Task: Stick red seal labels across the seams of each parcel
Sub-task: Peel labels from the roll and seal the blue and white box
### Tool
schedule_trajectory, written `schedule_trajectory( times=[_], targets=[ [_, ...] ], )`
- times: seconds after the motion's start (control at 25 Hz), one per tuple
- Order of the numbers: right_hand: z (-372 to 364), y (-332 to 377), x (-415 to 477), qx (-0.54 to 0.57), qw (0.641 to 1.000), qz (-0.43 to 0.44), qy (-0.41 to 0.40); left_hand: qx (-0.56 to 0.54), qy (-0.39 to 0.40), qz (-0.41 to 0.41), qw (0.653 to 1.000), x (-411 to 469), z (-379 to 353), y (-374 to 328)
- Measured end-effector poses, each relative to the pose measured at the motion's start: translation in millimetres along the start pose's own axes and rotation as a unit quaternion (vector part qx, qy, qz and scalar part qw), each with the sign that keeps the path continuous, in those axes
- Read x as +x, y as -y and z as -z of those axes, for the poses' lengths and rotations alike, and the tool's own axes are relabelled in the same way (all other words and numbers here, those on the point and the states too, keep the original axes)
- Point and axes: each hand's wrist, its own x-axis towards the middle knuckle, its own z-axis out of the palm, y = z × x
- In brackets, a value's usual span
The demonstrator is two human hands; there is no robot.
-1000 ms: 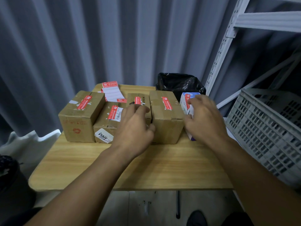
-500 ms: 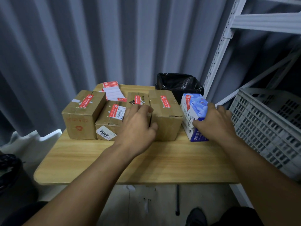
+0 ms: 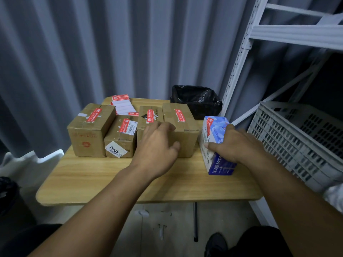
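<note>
Several brown cardboard parcels stand in a row on the wooden table [image 3: 92, 179], each with a red seal label on top: a large left box [image 3: 89, 130], a lower box [image 3: 120, 138], a narrow box [image 3: 148, 115] and a right box [image 3: 181, 127]. My left hand [image 3: 157, 143] rests on the front of the narrow box, fingers spread. A blue and white box [image 3: 213, 138] with a red label stands at the right. My right hand [image 3: 233, 145] grips its right side. A sheet of red seal labels [image 3: 122, 105] lies behind the parcels.
A black bin bag [image 3: 196, 101] sits at the table's far right corner. A grey plastic crate [image 3: 300, 138] stands right of the table, beside a white metal shelf frame [image 3: 239, 60]. Grey curtains hang behind. A dark shoe [image 3: 215, 243] shows on the floor.
My right hand slid off the top of the blue and white box to its right side and drew the box nearer the table's front. My left hand stayed on the narrow box.
</note>
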Motion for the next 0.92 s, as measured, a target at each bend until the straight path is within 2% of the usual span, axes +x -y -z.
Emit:
schedule_trajectory(
  times=[0.24,0.64,0.92],
  targets=[
    [14.2,-7.0,-18.5,-0.017,0.998,0.022,0.053,-0.003,0.011,-0.003,1.000,-6.8,6.4,-6.5],
    [34.2,-11.7,-40.3,-0.135,0.973,0.082,0.167,0.002,0.072,-0.003,0.997,-15.0,8.5,-15.1],
    [29.5,-3.5,-34.9,-0.129,0.960,0.189,0.161,0.017,0.108,-0.001,0.994,-10.9,4.9,-3.3]
  ],
)
